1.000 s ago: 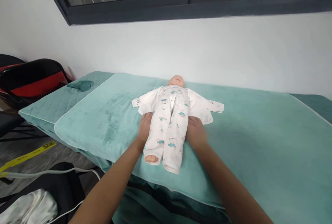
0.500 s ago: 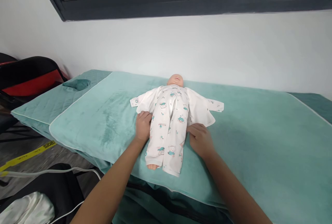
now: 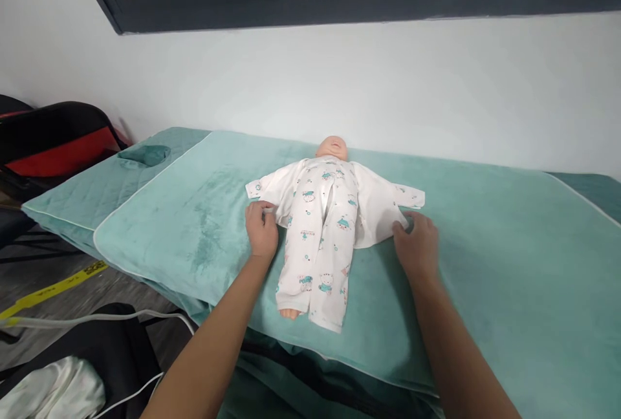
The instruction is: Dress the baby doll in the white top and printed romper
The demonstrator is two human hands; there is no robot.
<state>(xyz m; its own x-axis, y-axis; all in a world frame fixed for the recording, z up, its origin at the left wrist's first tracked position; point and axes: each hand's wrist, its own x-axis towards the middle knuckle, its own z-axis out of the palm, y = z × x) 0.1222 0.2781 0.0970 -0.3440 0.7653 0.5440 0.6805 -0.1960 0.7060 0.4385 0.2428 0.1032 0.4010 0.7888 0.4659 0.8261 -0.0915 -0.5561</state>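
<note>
A baby doll (image 3: 332, 147) lies on its back, head toward the wall, with bare toes showing at one trouser cuff. White printed trousers (image 3: 326, 238) cover its legs and reach high over its front. Beneath them a white baby shirt (image 3: 381, 202) spreads out to both sides, sleeves stretched outward. My left hand (image 3: 262, 230) is closed on the shirt's lower left edge, thumb and fingers pinched. At the lower right corner, my right hand (image 3: 418, 243) pinches the shirt hem between thumb and fingers, holding it out from the doll.
The doll lies on a bed with a green cover (image 3: 485, 264); its quilted left end has a face hole (image 3: 145, 156). A wall and a window frame (image 3: 310, 2) are behind. Black-and-red chairs (image 3: 63, 147) and a stool with crumpled cloth (image 3: 58, 390) stand left.
My right hand has moved outward and slightly up, drawing the shirt's right corner with it. My left hand has shifted slightly up and left, onto the shirt's left edge.
</note>
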